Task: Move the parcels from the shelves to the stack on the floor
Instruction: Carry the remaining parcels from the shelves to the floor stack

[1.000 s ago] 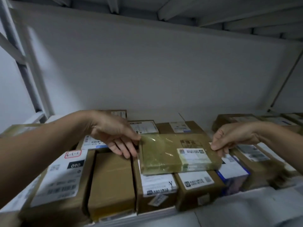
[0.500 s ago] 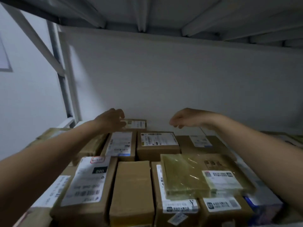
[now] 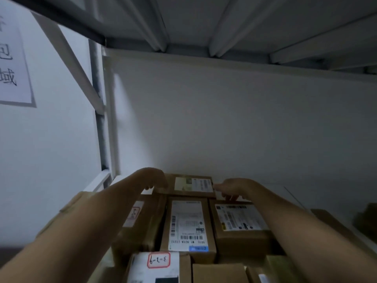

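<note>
Brown cardboard parcels with white labels fill the shelf. A small parcel [image 3: 191, 184] lies at the very back against the white wall. My left hand [image 3: 153, 178] curls over its left end, and my right hand [image 3: 230, 187] grips its right end with fingertips at the label's corner. In front of it sit a tall-labelled parcel [image 3: 187, 223], one on the right [image 3: 238, 221] and one on the left [image 3: 140, 221] partly hidden by my left forearm. The stack on the floor is out of view.
The shelf above [image 3: 224, 23] hangs low overhead with ribs. A metal upright and diagonal brace [image 3: 102, 127] stand at the left. A paper sign [image 3: 12, 64] hangs on the left wall. A parcel marked 3-2-9 [image 3: 159, 262] sits nearest me.
Both hands let go of the tape-wrapped flat parcel, reached deeper over the rows, and now close on the small parcel at the back. The view moved forward and tilted up.
</note>
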